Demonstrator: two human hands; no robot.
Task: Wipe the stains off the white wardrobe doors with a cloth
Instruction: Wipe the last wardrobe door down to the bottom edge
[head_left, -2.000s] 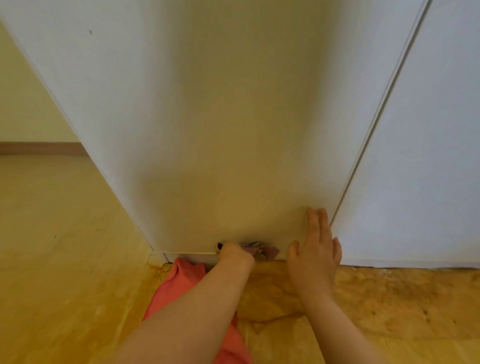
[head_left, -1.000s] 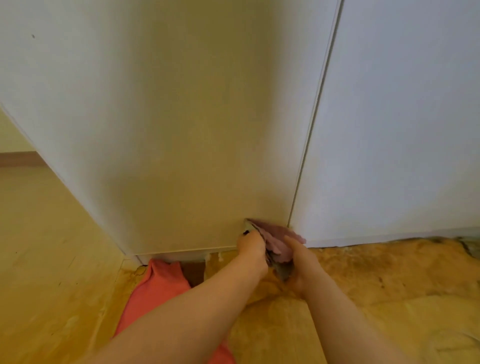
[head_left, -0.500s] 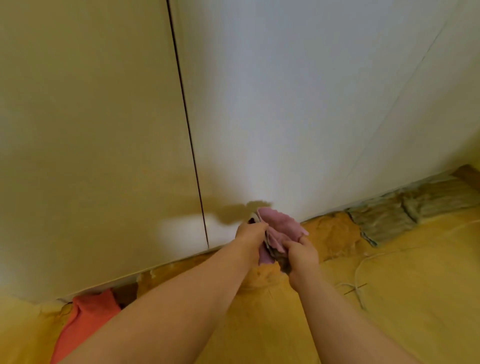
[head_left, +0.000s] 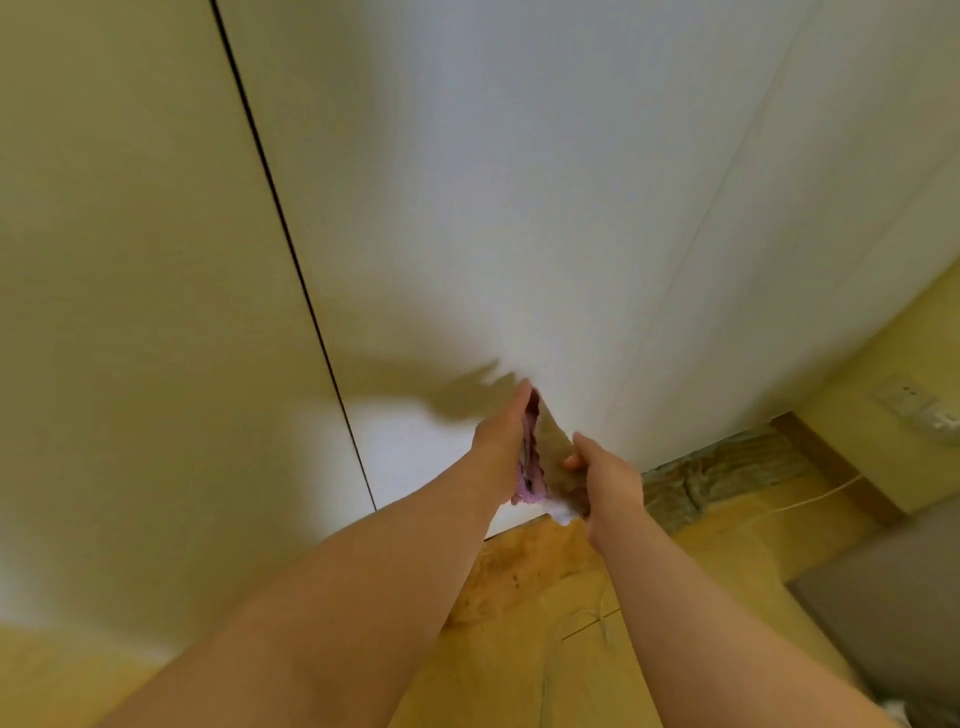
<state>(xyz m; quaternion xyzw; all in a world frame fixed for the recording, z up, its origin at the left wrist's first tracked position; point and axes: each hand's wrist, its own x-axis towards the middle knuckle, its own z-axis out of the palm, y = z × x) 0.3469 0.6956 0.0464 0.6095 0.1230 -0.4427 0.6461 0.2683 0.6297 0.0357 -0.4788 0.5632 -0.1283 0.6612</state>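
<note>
A pink cloth (head_left: 540, 457) hangs between my two hands, low in front of the middle white wardrobe door (head_left: 493, 208). My left hand (head_left: 501, 434) lies along the cloth's left side with its fingers stretched up toward the door. My right hand (head_left: 602, 473) grips the cloth's right edge, thumb on top. A dark gap separates this door from the left door (head_left: 145, 312). A third door panel (head_left: 779, 260) stands to the right. No stains are plain on the doors.
Worn wooden flooring (head_left: 545, 649) runs under the doors, with a rough patch (head_left: 722, 473) at the wardrobe's right foot. A white cable (head_left: 810, 501) crosses the floor. A wall socket (head_left: 909, 402) sits on the yellow wall at right. A grey piece of furniture (head_left: 893, 613) is at lower right.
The view swung right from the left door to the middle door. Both hands lifted the cloth off the bottom edge, and it now hangs stretched between them, higher up the door.
</note>
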